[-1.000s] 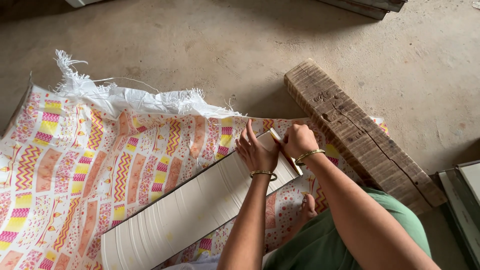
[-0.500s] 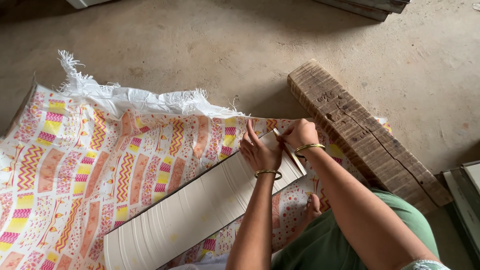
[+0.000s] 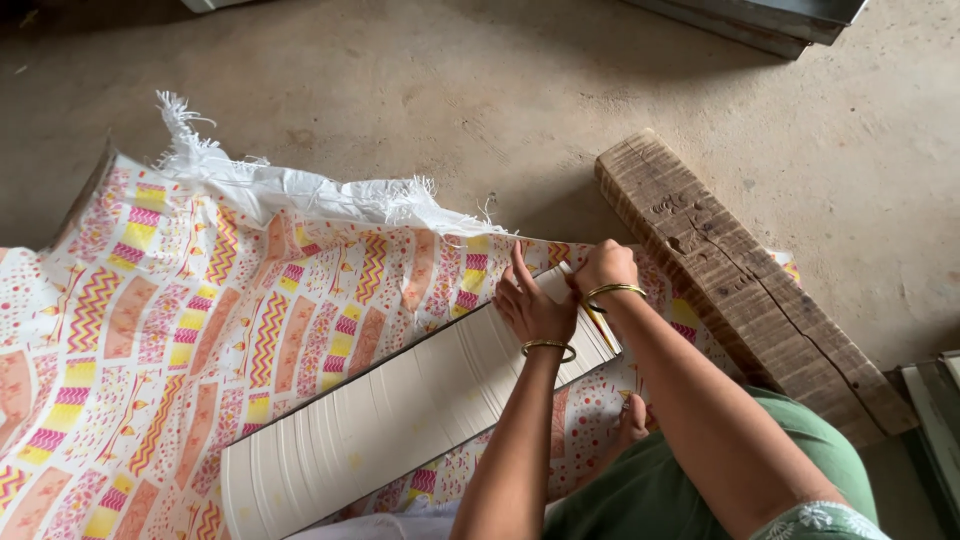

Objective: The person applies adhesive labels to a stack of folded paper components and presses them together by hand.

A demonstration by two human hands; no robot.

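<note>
Fingers (image 3: 520, 275) of the left hand (image 3: 535, 305) press flat on the end of a long white stack of sheets (image 3: 400, 415); the right hand (image 3: 603, 268) is clenched on that end's corner.

Stack lies across centre frame on a patterned cloth (image 3: 200, 300) spread over the floor (image 3: 480, 110). Judged risk: uneven pressure could fan or tip the loose sheets. Wooden block (image 3: 735, 275) sits close at right, crowding the right hand; frayed cloth edge (image 3: 300, 190) bunches above.
</note>
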